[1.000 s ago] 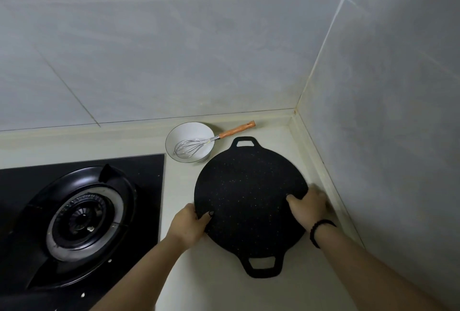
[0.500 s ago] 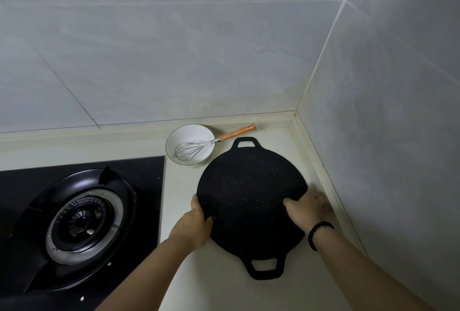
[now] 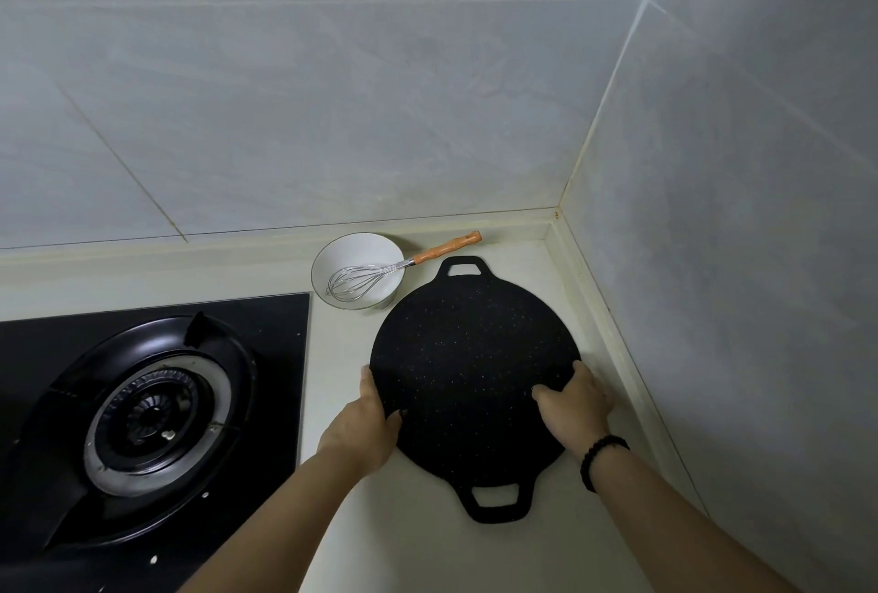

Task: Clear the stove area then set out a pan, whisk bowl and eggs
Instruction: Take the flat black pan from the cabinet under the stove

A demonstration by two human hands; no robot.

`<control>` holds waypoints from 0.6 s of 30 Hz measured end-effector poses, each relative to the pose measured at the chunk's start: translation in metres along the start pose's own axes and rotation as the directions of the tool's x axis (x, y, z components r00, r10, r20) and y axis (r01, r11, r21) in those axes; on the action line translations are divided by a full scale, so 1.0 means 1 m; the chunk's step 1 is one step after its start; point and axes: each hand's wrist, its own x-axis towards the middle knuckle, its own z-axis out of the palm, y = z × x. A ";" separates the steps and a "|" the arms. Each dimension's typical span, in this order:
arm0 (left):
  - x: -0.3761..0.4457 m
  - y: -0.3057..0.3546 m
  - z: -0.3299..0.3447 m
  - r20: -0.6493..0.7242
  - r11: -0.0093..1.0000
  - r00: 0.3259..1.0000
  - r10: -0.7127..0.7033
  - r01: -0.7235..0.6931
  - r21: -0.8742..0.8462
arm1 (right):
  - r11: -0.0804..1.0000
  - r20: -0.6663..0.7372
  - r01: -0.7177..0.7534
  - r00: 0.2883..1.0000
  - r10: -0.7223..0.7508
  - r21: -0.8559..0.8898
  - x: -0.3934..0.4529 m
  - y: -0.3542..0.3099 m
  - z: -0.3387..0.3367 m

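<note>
Flat round black speckled pan (image 3: 475, 369) on cream counter, right of stove. Left hand (image 3: 368, 426) and right hand (image 3: 577, 405) curl round opposite rims, gripping. Risks: far loop handle clips white bowl (image 3: 358, 270) holding wooden-handled wire whisk (image 3: 380, 276); rim grip slips on lift.

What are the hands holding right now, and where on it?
Both hands hold the black pan by its round rim: the left hand on its left edge, the right hand on its right edge, not by the loop handles.

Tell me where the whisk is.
In the head view, the whisk sits in the white bowl by the back wall, left of the black pan, its wooden handle overhanging the rim.
</note>
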 end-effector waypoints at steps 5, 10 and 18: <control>-0.014 0.003 -0.002 -0.022 0.979 0.999 -0.035 0.030 -0.201 | 1.000 -0.006 0.016 1.000 -0.016 0.019 -0.008 0.005 -0.002; -0.025 0.004 -0.004 0.010 0.948 0.998 -0.057 0.057 -0.313 | 0.993 -0.011 0.011 1.000 -0.009 0.121 -0.014 0.003 -0.005; -0.025 0.013 0.000 0.028 0.911 0.992 -0.124 0.125 -0.394 | 0.947 -0.032 0.075 0.997 -0.069 0.311 -0.026 -0.007 -0.015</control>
